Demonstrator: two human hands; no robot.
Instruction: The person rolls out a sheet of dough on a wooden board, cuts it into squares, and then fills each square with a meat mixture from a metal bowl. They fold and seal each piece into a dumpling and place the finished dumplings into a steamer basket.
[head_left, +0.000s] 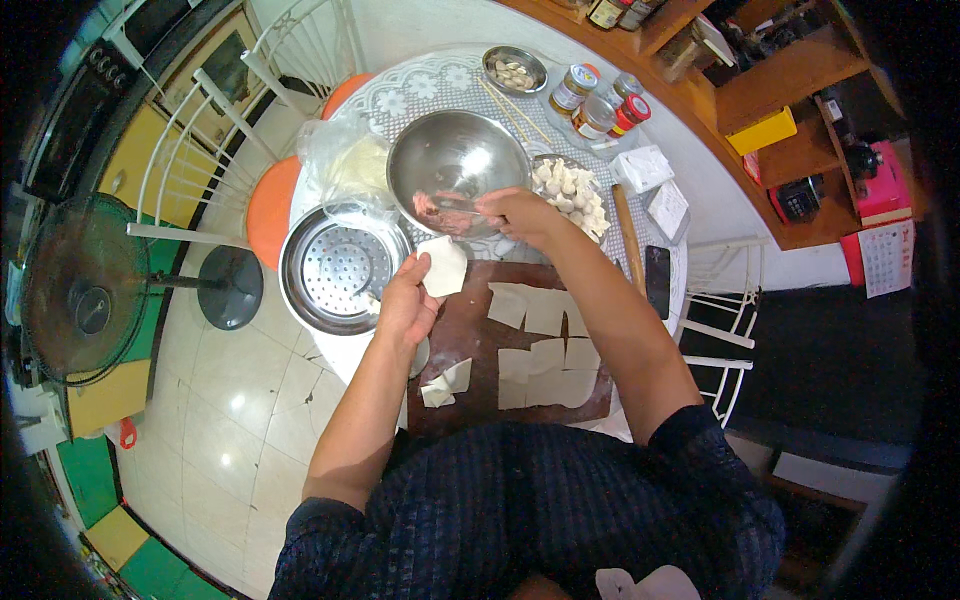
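Note:
My left hand (409, 300) holds a square dough wrapper (445, 268) by its left edge, just below a large steel bowl (442, 142). In my right hand (517, 215) is a metal utensil (459, 205), its tip against pink minced filling (439, 213) low in the bowl; the kind of utensil is unclear. Several cut dough wrappers (551, 375) lie on a dark brown board (480, 330), with a few folded dough pieces (448, 382) at its left. A plate of shaped dumplings (574, 191) stands right of the bowl, partly behind my right wrist.
A perforated steel steamer tray (341, 262) is at the left, below a plastic bag (349, 169). Farther back are a small steel bowl (515, 69), chopsticks (510, 109) and several jars (595, 116). A rolling pin (628, 236) and a phone (658, 281) lie at the right.

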